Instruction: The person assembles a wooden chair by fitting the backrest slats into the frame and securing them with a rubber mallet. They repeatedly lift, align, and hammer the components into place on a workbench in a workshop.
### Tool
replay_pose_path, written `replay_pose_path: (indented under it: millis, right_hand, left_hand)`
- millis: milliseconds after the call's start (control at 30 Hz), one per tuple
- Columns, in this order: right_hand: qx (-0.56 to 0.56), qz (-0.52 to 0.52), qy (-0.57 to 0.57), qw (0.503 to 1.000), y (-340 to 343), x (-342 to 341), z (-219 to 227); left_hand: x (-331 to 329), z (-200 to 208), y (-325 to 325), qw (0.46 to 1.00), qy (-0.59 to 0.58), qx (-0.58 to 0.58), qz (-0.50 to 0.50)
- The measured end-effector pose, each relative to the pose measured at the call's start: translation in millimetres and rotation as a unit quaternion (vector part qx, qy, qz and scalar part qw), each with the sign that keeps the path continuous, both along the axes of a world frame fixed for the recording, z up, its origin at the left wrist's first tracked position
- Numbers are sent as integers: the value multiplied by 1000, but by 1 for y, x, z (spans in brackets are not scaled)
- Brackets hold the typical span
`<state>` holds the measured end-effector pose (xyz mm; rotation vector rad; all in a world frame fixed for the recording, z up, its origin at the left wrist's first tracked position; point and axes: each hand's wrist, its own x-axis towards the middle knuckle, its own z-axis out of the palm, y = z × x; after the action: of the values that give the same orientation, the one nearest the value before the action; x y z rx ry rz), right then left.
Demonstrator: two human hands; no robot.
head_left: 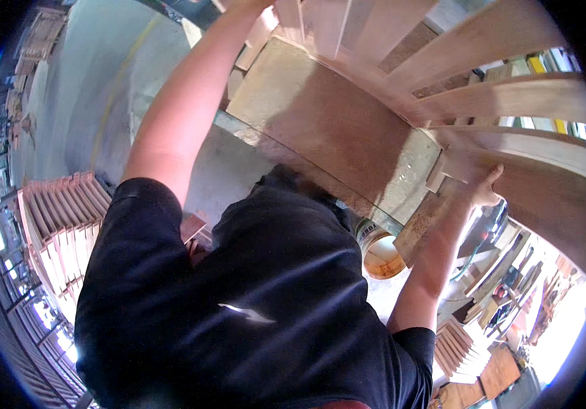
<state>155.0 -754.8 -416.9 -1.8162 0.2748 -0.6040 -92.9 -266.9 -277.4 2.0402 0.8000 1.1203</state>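
A slatted wooden frame (436, 112) with several wide, flat slats stands tilted at the upper right, over a wooden board (334, 116) that lies flat before me. My left arm reaches up to the far edge of the view. Only a bit of my left hand (255, 3) shows there beside the frame's left end, its fingers cut off. At the right, my right hand (487, 189) is on the frame's wide outer board (545, 198), thumb stretched up along it and fingers curled at its lower edge. Part of that grip is hidden.
A round bucket (383, 255) stands below the flat board's near edge, close to my body. Stacked wooden pieces (65, 225) rise at the left, with another stack (461, 347) at the lower right. Tools and timber lie beyond my right arm. Grey floor (170, 75) stretches left.
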Motion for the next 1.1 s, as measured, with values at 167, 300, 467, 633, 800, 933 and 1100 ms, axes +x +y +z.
replay_pose_path:
  millis: [167, 300, 467, 633, 800, 933, 1100]
  right_hand:
    - [-61, 9, 21, 998, -14, 2, 3]
    - [-116, -17, 56, 992, -2, -7, 18]
    - [-149, -66, 52, 985, -11, 3, 5]
    - [-210, -51, 35, 976, -34, 29, -20]
    - [-231, -60, 80, 968, -40, 31, -22]
    - [-238, -55, 117, 963, -38, 36, -21]
    - [-245, -67, 81, 964, -47, 38, -26]
  left_hand:
    - [2, 15, -15, 998, 37, -21, 40]
    - [-1, -5, 5, 995, 13, 22, 94]
    - [-10, 4, 9, 997, 68, 3, 31]
    - [-15, 14, 4, 994, 86, 34, 54]
    - [-30, 38, -6, 975, 217, -1, 36]
    - [-28, 23, 6, 975, 204, 64, 53]
    - [-36, 52, -14, 968, 244, 54, 24]
